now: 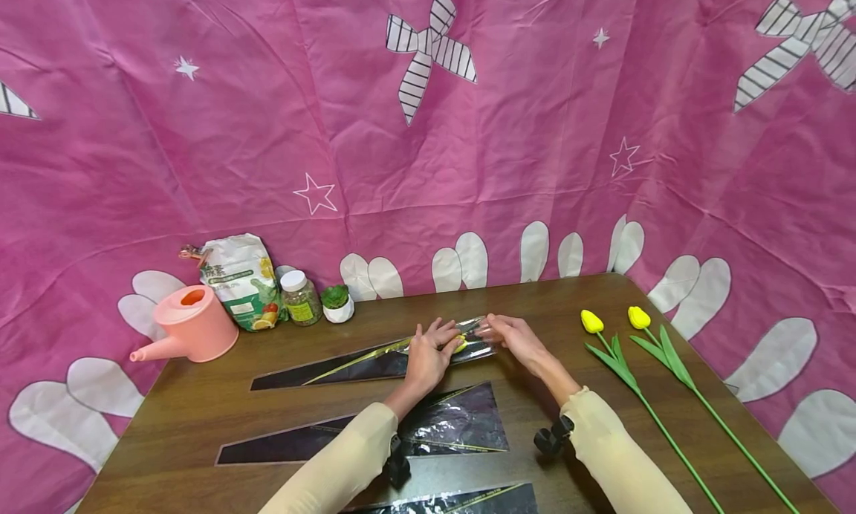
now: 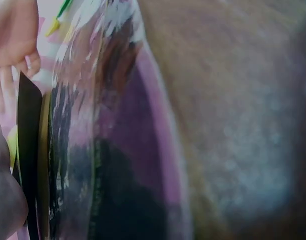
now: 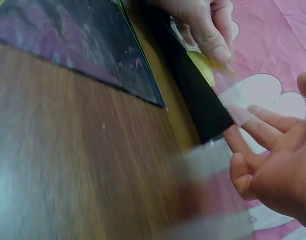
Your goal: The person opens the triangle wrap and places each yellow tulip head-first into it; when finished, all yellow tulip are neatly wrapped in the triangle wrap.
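Note:
Toward the far side of the table, a long tapered black flower sleeve [image 1: 361,365] with gold lines and a clear front lies lengthwise. A yellow tulip [image 1: 460,344] shows its head near the sleeve's wide end; its stem is hidden. My left hand [image 1: 428,356] pinches the tulip head between thumb and forefinger, the other fingers spread over the sleeve. In the right wrist view the tulip head [image 3: 202,66] sits beside the left thumb. My right hand [image 1: 518,339] is at the sleeve's wide end, fingers extended, fingertips right by the black edge and clear film.
A second black sleeve [image 1: 461,421] lies nearer, a third [image 1: 495,501] at the front. Two yellow tulips [image 1: 615,365] [image 1: 682,369] lie at right. Along the back left stand a pink watering can [image 1: 200,328], a white bag [image 1: 241,276], a jar [image 1: 301,298] and a small potted plant [image 1: 337,304].

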Demonstrator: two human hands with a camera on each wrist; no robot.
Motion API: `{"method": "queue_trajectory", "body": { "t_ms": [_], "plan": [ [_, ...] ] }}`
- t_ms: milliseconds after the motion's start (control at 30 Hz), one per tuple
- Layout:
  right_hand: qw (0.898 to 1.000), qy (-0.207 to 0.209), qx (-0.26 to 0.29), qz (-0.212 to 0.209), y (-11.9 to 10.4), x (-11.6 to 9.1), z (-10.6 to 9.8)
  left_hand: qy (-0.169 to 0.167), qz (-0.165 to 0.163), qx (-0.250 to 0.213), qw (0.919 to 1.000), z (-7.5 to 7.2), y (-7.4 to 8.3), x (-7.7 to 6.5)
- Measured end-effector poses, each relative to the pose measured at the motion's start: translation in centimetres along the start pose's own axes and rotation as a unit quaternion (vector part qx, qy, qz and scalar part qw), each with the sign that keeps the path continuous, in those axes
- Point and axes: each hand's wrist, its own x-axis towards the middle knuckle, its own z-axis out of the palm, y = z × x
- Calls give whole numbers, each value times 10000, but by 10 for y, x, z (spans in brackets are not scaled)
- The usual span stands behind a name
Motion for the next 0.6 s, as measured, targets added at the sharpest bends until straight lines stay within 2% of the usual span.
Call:
{"method": "queue_trajectory", "body": {
  "t_ms": [100, 233, 467, 600],
  "plan": [
    [9993, 329, 26, -166, -2, -6, -7, -73, 79, 12, 9999, 2, -2, 0],
    [9978, 553, -38, -357, -1, -16, -15, -212, 197, 50, 9996, 4, -6, -1],
    [9960, 479, -619, -435, 5, -35, -25, -341, 297, -20, 9990, 4, -12, 1],
    [9944, 429, -879, -410, 9, -46, -32, -412, 383, 5, 9984, 1, -7, 7]
  ]
}}
